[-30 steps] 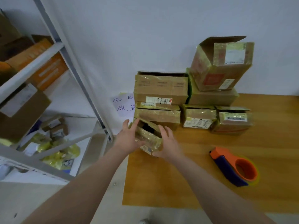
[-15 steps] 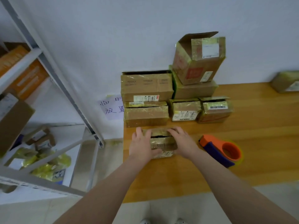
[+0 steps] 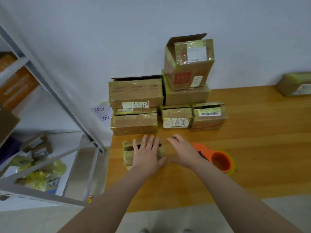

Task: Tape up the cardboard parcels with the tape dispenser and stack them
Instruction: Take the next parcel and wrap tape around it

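Cardboard parcel [image 3: 127,157], small and squat, wrapped in glossy wrinkled tape, is lying on the wooden table [image 3: 252,148] near its left edge, just in front of the stacked parcels [image 3: 136,91]. Left hand [image 3: 147,155] is pressing flat on its top, fingers straight and spread, not gripping. Right hand [image 3: 184,153] is hovering just beside it, fingers loosely bent, holding nothing. It is overlapping one end of the tape dispenser [image 3: 221,162], which is orange plastic with a round hub; can't tell if they are touching. Stacked parcels are sitting against the white wall, boxy and tape-shiny, the top box [image 3: 188,64] showing an open flap. Lone parcel [image 3: 296,84] is sitting well apart, far right. Bare smooth wood is running right of the dispenser and along the near edge. Grey metal shelving [image 3: 55,101] is crowding the left edge.
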